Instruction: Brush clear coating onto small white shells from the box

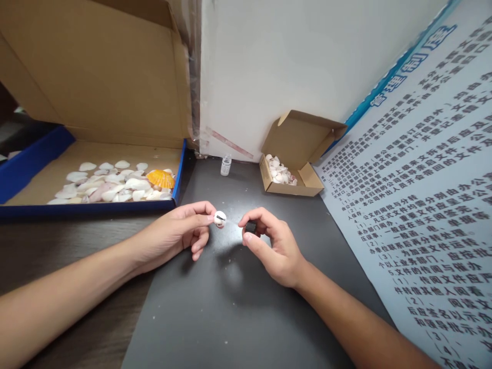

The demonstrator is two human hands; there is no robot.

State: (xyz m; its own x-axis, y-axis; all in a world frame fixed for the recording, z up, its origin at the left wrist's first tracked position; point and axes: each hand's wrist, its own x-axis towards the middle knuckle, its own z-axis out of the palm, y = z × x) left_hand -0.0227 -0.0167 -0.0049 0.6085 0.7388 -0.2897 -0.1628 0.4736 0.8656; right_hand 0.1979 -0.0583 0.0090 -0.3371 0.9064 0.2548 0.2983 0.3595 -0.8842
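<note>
Between the thumb and fingers of my left hand (186,228) is a small white shell (219,217), held above the dark mat. My right hand (274,246) pinches a black brush cap (251,226). Its thin, clear stem points left toward the shell, and a dark narrow tip shows against the shell's face. Whether the tip presses on the surface, I cannot tell. Farther back on the mat stands a small clear bottle (226,166) with a printed label and no cap visible on top.
A blue-edged cardboard box (26,174) at left holds several white shells (115,182) and an orange scallop shell (161,178). At back right, a small cardboard box (307,179) contains more shells (280,171). A printed sign (423,169) borders the dark mat (184,318) on the right.
</note>
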